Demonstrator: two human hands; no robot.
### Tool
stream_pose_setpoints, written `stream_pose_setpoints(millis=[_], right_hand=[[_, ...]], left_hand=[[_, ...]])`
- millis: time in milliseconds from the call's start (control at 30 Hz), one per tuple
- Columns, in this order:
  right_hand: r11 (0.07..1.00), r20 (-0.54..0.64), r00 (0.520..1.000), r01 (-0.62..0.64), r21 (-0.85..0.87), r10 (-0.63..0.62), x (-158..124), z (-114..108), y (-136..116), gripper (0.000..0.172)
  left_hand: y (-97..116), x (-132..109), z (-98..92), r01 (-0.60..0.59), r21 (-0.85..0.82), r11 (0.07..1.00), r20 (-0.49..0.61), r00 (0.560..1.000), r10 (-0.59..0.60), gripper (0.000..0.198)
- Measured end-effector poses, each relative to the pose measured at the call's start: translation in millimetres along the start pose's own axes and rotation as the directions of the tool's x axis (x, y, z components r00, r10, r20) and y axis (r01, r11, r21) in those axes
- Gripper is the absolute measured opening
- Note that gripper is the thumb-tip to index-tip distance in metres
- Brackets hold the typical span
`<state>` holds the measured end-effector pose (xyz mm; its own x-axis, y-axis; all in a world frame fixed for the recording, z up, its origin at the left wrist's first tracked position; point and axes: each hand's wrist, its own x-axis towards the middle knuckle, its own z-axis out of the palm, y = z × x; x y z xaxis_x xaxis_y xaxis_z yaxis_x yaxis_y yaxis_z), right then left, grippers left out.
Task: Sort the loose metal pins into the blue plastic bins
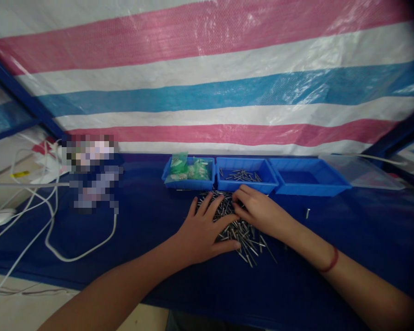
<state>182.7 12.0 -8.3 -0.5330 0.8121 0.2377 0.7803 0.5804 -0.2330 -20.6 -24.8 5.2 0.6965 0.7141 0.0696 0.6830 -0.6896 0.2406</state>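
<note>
A heap of thin metal pins [243, 236] lies on the dark blue table cover [152, 220], just in front of three blue bins. My left hand [203, 230] rests flat on the left side of the heap with its fingers spread. My right hand [257, 209] lies on the heap's far right side, fingers curled down into the pins; what they pinch, if anything, is hidden. A red band circles my right wrist. The middle bin [267, 177] holds several pins.
The left bin [189, 184] holds small green packets, and the right bin [310, 184] looks bare inside. One stray pin [307, 213] lies to the right. White cables [55, 230] loop at the left. A striped tarp [207, 82] hangs behind.
</note>
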Motion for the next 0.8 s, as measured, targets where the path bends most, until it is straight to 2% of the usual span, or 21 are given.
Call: stream_pose_setpoints(millis=[100,200,267,367,467,533,633,700,800], right_hand=[[0.999,-0.042,0.998,0.045,0.002,-0.045,-1,-1,-2,0.012],[0.994,-0.094,0.994,0.069,0.087,-0.061,-4,-3,-4,0.009],[0.985,-0.152,0.988,0.045,0.164,-0.020,-8,-6,-6,0.009],[0.966,-0.252,0.966,0.008,0.258,0.060,-14,-10,-12,0.019],[0.915,-0.305,0.939,-0.027,0.402,0.162,-20,-13,-20,0.018],[0.818,-0.284,0.917,-0.075,0.570,0.282,-23,-13,-26,0.015],[0.575,-0.168,0.904,-0.100,0.812,0.394,-23,-13,-34,0.018],[0.445,-0.093,0.907,-0.110,0.889,0.410,-23,-13,-38,0.020],[0.341,-0.012,0.901,-0.152,0.928,0.433,-23,-14,-41,0.023]], left_hand=[[-1,1,-0.8,-0.006,-0.021,1.000,-0.030,1.000,0.005,0.057],[-3,4,-3.0,-0.023,-0.073,0.997,-0.080,0.997,0.018,0.052],[-5,7,-4.9,-0.045,-0.131,0.990,-0.145,0.989,0.026,0.045],[-9,11,-6.6,-0.075,-0.229,0.971,-0.257,0.966,0.014,0.034],[-12,13,-6.0,-0.052,-0.321,0.946,-0.335,0.940,-0.062,0.030],[-11,14,-5.2,-0.011,-0.388,0.922,-0.361,0.922,-0.141,0.030],[-9,14,-5.7,0.001,-0.486,0.874,-0.380,0.900,-0.212,0.022],[-6,14,-7.4,-0.034,-0.528,0.849,-0.398,0.893,-0.212,0.014],[-1,14,-10.1,-0.056,-0.571,0.819,-0.416,0.880,-0.230,0.012]])
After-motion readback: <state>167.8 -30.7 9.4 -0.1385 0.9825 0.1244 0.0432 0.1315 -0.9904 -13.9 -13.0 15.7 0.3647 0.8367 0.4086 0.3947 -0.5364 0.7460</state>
